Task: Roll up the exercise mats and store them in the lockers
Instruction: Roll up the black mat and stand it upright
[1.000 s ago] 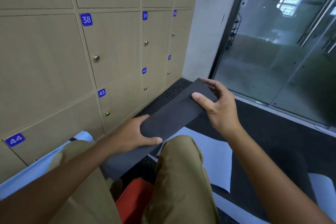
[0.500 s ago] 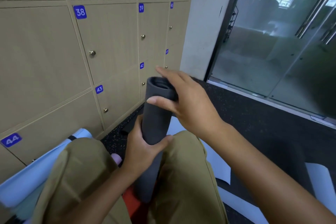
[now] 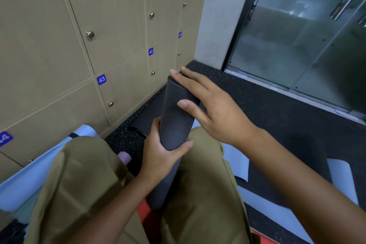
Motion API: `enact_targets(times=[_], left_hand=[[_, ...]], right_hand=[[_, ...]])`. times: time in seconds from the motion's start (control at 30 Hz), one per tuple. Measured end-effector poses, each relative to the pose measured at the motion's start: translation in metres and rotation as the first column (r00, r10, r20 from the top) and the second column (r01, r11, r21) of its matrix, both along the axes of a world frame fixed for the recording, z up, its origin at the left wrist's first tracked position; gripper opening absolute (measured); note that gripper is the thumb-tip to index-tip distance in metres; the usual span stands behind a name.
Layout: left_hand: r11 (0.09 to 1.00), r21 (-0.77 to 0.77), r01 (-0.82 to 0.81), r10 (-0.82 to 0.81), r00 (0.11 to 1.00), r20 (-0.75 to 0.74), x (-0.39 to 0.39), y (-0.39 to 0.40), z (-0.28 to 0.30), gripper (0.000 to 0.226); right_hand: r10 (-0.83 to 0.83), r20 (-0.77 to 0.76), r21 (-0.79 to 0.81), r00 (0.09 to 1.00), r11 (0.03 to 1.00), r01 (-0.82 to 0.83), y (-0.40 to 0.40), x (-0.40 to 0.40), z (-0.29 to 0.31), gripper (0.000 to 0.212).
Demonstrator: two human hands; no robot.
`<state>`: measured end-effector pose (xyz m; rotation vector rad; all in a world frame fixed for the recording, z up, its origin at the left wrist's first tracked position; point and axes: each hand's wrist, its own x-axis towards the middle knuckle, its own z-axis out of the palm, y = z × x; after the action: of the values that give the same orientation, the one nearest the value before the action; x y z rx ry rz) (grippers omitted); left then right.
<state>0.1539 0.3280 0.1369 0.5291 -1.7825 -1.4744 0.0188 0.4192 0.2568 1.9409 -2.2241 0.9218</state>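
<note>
Right hand [image 3: 213, 113] has flattened along rolled mat [image 3: 174, 123]; left hand [image 3: 164, 154] grips it.

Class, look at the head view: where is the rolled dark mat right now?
The dark mat stands near the centre, between the person's knees, gripped low by the left hand, with the right hand resting near its top.
</note>
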Motion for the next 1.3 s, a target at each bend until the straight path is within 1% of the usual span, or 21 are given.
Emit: enact_targets(times=[0.17, 0.27, 0.37, 0.43, 0.5, 0.57, 0.63, 0.7, 0.77, 0.83, 0.93, 1.03, 1.1, 1.2, 1.3], left_hand=[[0.997, -0.06, 0.051, -0.049, 0.998, 0.031, -0.009, 0.002, -0.002, 0.067], [0.992, -0.095, 0.085, -0.077, 0.993, 0.089, -0.019, 0.004, -0.002, 0.062], [0.979, -0.144, 0.144, -0.117, 0.976, 0.184, -0.028, 0.004, 0.0, 0.059], [0.957, -0.175, 0.231, -0.182, 0.95, 0.254, -0.033, 0.002, 0.005, 0.063], [0.916, -0.207, 0.343, -0.267, 0.908, 0.322, -0.039, 0.004, 0.014, 0.065], [0.874, -0.235, 0.426, -0.315, 0.863, 0.394, -0.044, 0.009, 0.021, 0.065], [0.831, -0.267, 0.488, -0.325, 0.815, 0.48, -0.051, 0.017, 0.024, 0.065], [0.77, -0.333, 0.544, -0.29, 0.764, 0.577, -0.057, 0.025, 0.023, 0.064], [0.69, -0.437, 0.577, -0.207, 0.736, 0.645, -0.063, 0.032, 0.021, 0.065], [0.593, -0.536, 0.6, -0.124, 0.726, 0.676, -0.069, 0.04, 0.018, 0.07], [0.48, -0.595, 0.645, -0.061, 0.7, 0.711, -0.075, 0.05, 0.016, 0.079], [0.434, -0.626, 0.648, -0.043, 0.709, 0.704, -0.078, 0.055, 0.016, 0.08], [0.411, -0.639, 0.65, -0.035, 0.711, 0.702, -0.08, 0.058, 0.016, 0.081], [0.364, -0.669, 0.648, -0.008, 0.72, 0.694, -0.083, 0.065, 0.016, 0.081], [0.31, -0.68, 0.664, -0.004, 0.716, 0.698, -0.083, 0.074, 0.02, 0.077]], right_hand=[[0.004, 0.031, 0.021, 1.0, 1.0, -0.004, 0.019, -0.015, 0.001, 0.054], [-0.028, 0.087, 0.05, 0.996, 0.998, 0.023, 0.035, -0.027, 0.004, 0.056], [-0.061, 0.148, 0.073, 0.987, 0.996, 0.051, 0.056, -0.04, 0.006, 0.066], [-0.103, 0.183, 0.076, 0.978, 0.993, 0.09, 0.073, -0.05, 0.005, 0.075], [-0.155, 0.284, 0.082, 0.946, 0.987, 0.137, 0.093, -0.059, 0.003, 0.081], [-0.202, 0.379, 0.104, 0.903, 0.979, 0.176, 0.116, -0.065, -0.002, 0.084], [-0.265, 0.4, 0.146, 0.878, 0.964, 0.224, 0.139, -0.068, -0.008, 0.083], [-0.328, 0.392, 0.198, 0.859, 0.942, 0.27, 0.16, -0.068, -0.017, 0.082], [-0.389, 0.375, 0.25, 0.841, 0.917, 0.312, 0.18, -0.066, -0.03, 0.083], [-0.435, 0.388, 0.29, 0.813, 0.895, 0.34, 0.2, -0.063, -0.045, 0.085], [-0.493, 0.394, 0.336, 0.776, 0.863, 0.378, 0.229, -0.056, -0.062, 0.087], [-0.566, 0.391, 0.408, 0.726, 0.813, 0.414, 0.259, -0.046, -0.076, 0.085], [-0.628, 0.372, 0.488, 0.683, 0.759, 0.432, 0.283, -0.038, -0.086, 0.077], [-0.716, 0.286, 0.659, 0.637, 0.63, 0.412, 0.319, -0.024, -0.102, 0.053], [-0.784, 0.236, 0.815, 0.575, 0.482, 0.322, 0.347, -0.009, -0.126, 0.04]])
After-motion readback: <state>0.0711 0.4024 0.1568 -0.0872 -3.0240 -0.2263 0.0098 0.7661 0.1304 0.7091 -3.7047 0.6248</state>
